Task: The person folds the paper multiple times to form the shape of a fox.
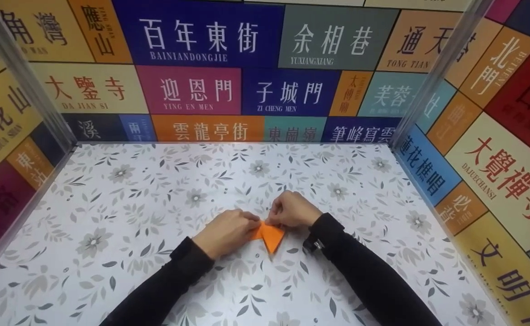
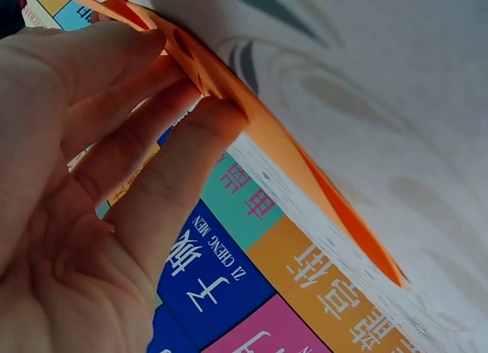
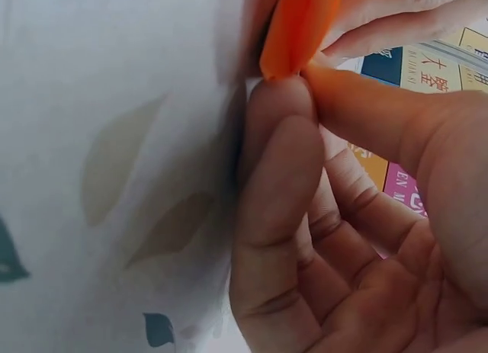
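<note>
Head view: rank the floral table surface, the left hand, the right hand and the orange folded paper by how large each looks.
1. Floral table surface, by far the largest.
2. Left hand and right hand: they look about alike, so no ranking between them.
3. Orange folded paper, smallest, partly hidden by fingers.

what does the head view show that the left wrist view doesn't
Only the head view shows both hands at once, left hand and right hand, black sleeves, and the whole floral table.

Only the left wrist view shows the left fingers close up, pinching the paper's folded edge.

Both show the orange folded paper, the floral surface and the colourful sign wall.
</note>
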### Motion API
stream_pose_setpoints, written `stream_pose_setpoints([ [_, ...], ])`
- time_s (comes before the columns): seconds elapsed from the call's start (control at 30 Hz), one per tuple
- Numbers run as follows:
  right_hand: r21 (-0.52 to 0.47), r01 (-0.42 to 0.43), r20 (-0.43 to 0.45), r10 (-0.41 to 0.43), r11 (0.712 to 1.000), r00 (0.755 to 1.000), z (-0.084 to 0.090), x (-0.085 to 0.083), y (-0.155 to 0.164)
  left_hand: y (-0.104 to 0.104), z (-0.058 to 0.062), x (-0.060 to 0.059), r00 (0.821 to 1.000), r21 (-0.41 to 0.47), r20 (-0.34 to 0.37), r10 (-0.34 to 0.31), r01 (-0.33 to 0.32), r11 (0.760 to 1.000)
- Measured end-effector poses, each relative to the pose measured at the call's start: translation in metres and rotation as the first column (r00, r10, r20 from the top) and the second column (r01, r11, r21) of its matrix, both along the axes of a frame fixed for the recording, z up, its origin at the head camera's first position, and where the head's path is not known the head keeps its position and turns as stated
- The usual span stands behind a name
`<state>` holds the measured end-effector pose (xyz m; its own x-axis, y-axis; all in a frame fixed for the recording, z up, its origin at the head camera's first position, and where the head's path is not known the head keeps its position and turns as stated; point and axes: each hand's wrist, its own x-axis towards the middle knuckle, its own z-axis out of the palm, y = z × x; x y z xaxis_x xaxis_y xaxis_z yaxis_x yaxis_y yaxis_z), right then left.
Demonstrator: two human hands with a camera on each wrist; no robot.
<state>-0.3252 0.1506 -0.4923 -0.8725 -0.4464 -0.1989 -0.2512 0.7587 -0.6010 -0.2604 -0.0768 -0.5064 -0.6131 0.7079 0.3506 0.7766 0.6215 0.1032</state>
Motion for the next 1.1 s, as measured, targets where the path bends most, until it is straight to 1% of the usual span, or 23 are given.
stream_pose_setpoints([
  [0.13, 0.008, 0.017, -0.024, -0.016, 1.0, 1.0, -0.002, 0.001, 0.0, 0.0, -0.001, 0.0, 1.0, -0.002, -0.004, 0.005, -0.005, 1.0],
  [0.37, -0.001, 0.008, -0.087, -0.008, 1.0, 0.996, -0.004, 0.006, 0.001, 0.002, 0.0, 0.001, 1.0, -0.008, 0.018, 0.016, -0.016, 1.0],
  [0.5, -0.006, 0.005, -0.104, -0.005, 1.0, 0.995, -0.003, 0.008, 0.001, 0.003, 0.0, 0.001, 1.0, -0.014, 0.004, 0.024, -0.024, 1.0],
  [0.6, 0.005, 0.007, -0.125, -0.007, 1.0, 0.992, -0.003, 0.008, 0.001, 0.004, 0.001, 0.0, 1.0, -0.01, -0.002, 0.023, -0.023, 1.0],
  [0.7, 0.017, 0.015, -0.142, -0.013, 1.0, 0.99, -0.004, 0.008, 0.0, 0.004, 0.001, 0.0, 1.0, -0.001, 0.013, 0.016, -0.016, 1.0],
  [0.8, 0.008, 0.039, -0.124, -0.038, 0.999, 0.992, -0.005, 0.007, -0.003, 0.003, 0.001, 0.001, 1.0, 0.004, 0.024, 0.012, -0.012, 1.0],
  [0.93, -0.024, 0.073, -0.096, -0.075, 0.997, 0.993, -0.007, 0.005, -0.007, 0.002, 0.0, 0.001, 1.0, 0.007, 0.015, 0.012, -0.012, 1.0],
  [1.1, -0.031, 0.079, -0.113, -0.082, 0.996, 0.99, -0.008, 0.001, -0.014, 0.003, 0.001, 0.002, 1.0, -0.001, -0.001, 0.012, -0.012, 1.0],
])
